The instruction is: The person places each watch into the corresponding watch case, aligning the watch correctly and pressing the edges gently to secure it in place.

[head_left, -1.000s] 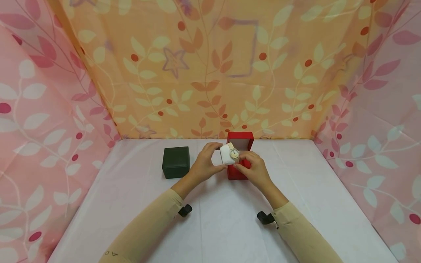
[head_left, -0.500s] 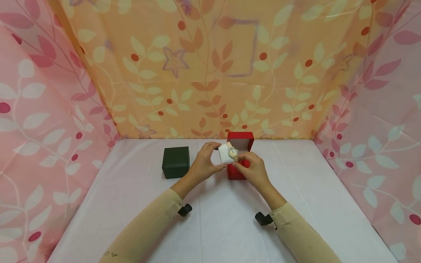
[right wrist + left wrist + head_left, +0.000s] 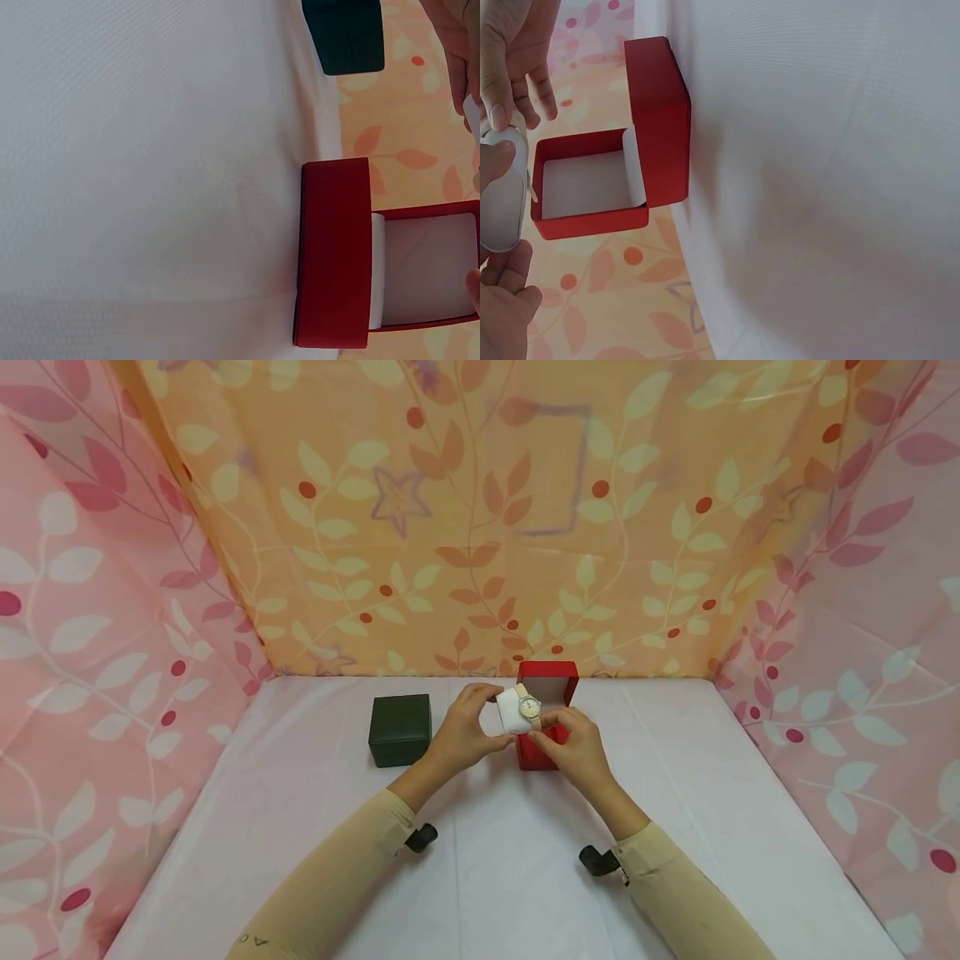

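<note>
Watch [image 3: 529, 707]: light dial, beige strap, wrapped round a white cushion [image 3: 513, 713]. The assembly is held in the air above the front of the red box [image 3: 545, 693], clear of the table.

Left hand [image 3: 465, 733]: fingers curled round the cushion's left side, thumb beneath and fingertips over the top edge; the grip is a firm pinch on the cushion. The left wrist view confirms thumb and fingers on opposite ends of the cushion [image 3: 502, 196].

Right hand [image 3: 573, 747]: thumb and forefinger pressed together on the strap at the lower right of the dial, remaining fingers folded. Both forearms, in tan sleeves, converge from the near edge of the table toward centre.

Red box: stands open, lid upright at the rear, pale lining visible, interior cavity [image 3: 585, 184] vacant in both wrist views. Dark green box [image 3: 401, 730]: closed, sits to the left of the red box, apart from it.

Surface: table [image 3: 480, 877] covered with white cloth, slightly creased. Surroundings: fabric walls on three sides, leaf-and-berry print, orange at the back, pink on either flank.
</note>
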